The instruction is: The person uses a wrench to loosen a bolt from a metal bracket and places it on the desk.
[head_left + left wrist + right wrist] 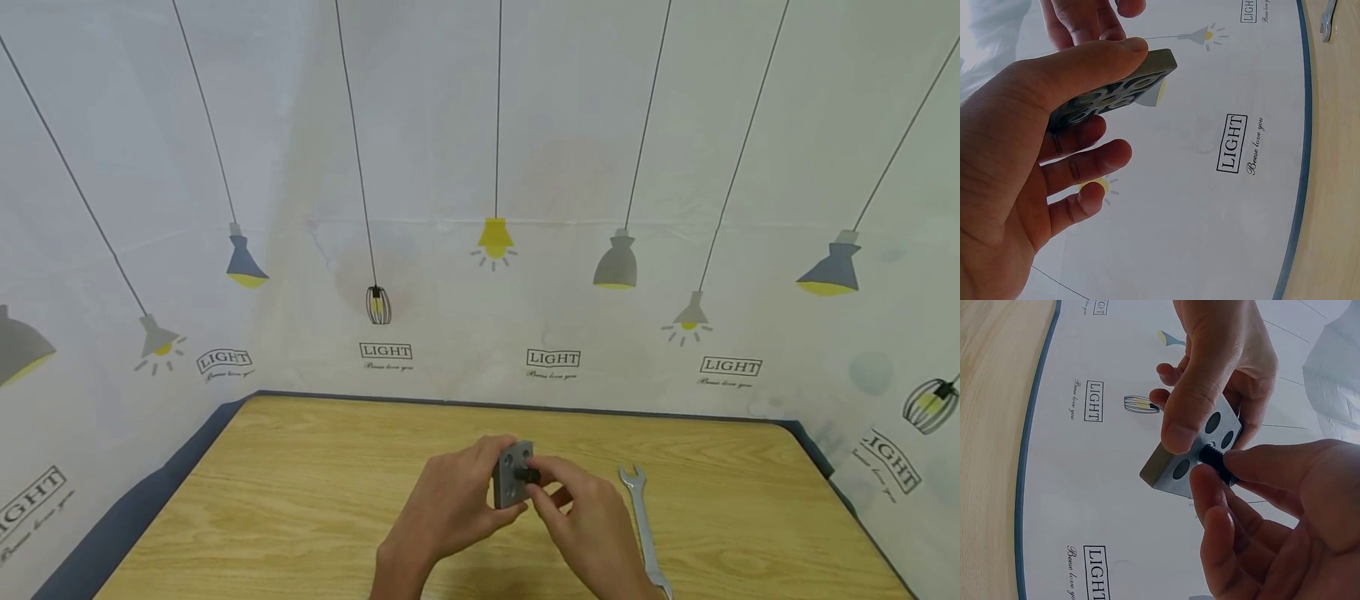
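A grey metal block with several round holes point(507, 487) is held up above the table by my left hand point(457, 496), thumb on one edge and fingers at the opposite one. In the right wrist view a black threaded bolt point(1215, 461) stands in one hole of the block's face. My right hand point(588, 517) pinches the bolt's outer end between thumb and index finger. The left wrist view shows the block's other face point(1107, 97), with recessed holes; the bolt is hidden there.
On the wooden table point(300, 483) lies an open-ended wrench point(642, 521), just right of my right hand. Behind the table hangs a white cloth point(450, 167) printed with lamps. A dark blue border point(442, 403) runs along the table's far edge.
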`<state>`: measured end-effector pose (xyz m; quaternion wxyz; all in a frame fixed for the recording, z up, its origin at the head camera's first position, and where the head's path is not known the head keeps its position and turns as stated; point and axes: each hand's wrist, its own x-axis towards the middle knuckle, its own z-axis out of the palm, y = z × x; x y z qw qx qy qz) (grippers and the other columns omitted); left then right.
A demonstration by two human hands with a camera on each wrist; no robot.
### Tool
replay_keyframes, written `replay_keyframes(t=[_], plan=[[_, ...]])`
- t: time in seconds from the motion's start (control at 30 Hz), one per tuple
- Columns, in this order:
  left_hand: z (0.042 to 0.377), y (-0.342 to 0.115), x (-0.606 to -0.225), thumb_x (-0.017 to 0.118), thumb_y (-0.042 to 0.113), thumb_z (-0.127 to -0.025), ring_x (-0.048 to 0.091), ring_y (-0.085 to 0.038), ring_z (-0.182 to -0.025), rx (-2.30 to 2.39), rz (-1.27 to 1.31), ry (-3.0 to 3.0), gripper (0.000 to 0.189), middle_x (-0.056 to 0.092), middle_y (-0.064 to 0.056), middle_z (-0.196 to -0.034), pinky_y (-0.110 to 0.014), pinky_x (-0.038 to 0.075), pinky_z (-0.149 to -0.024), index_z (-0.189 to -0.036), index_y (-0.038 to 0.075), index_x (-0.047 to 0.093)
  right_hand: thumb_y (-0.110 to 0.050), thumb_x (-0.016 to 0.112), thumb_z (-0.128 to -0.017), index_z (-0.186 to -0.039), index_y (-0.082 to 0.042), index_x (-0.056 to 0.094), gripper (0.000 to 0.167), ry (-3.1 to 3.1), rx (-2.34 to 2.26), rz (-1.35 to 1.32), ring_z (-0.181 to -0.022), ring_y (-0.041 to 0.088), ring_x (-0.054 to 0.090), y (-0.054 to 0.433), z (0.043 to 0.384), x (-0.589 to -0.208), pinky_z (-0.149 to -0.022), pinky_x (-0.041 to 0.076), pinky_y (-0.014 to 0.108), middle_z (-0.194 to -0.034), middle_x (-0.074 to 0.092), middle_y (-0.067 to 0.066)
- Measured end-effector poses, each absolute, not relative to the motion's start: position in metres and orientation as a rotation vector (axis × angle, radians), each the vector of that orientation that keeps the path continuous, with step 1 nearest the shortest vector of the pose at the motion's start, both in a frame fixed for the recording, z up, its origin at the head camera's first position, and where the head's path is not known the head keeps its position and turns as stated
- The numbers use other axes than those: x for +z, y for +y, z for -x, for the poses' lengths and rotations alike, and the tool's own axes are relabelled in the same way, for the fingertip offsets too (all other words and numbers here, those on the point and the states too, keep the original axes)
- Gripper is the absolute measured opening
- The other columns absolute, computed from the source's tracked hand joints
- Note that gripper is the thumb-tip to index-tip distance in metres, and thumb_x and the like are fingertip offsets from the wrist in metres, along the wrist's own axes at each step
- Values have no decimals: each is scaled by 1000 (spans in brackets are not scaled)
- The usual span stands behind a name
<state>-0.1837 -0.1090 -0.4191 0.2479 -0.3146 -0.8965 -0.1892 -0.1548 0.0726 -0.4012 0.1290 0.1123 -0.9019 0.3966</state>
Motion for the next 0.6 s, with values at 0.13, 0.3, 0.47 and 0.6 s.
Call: replay_keyframes(t=[0.13, 0.3, 0.47, 0.6], plan=[[184, -109, -420, 88, 39, -72, 60, 0, -71, -510, 858, -2433, 66, 69, 6, -104, -18, 49, -60, -125, 15, 57, -7, 77, -85, -109, -16, 73, 27, -2611, 1128, -349, -70, 5, 65, 73, 155, -402, -60, 50, 19, -89, 72, -4], [184, -109, -420, 88, 39, -72, 61, 0, -71, -509, 857, -2433, 66, 69, 6, -105, -18, 49, -60, -124, 15, 57, -6, 77, -84, -109, -17, 74, 27, -2609, 1122, -350, -72, 5, 65, 72, 155, -402, -61, 50, 18, -91, 72, -4], [184, -109, -420, 87, 39, -72, 61, 0, -71, -506, 857, -2447, 66, 70, 5, -106, -18, 49, -60, -125, 15, 56, -5, 77, -84, -110, -16, 74, 29, -2596, 1099, -377, -78, 9, 67, 73, 155, -403, -63, 52, 19, -97, 73, -2], [184, -109, -419, 87, 40, -73, 61, 0, -71, -501, 855, -2452, 66, 70, 5, -106, -17, 49, -60, -126, 15, 56, -4, 77, -83, -110, -16, 73, 30, -2590, 1090, -394, -79, 10, 68, 73, 155, -403, -64, 54, 22, -103, 74, 0]])
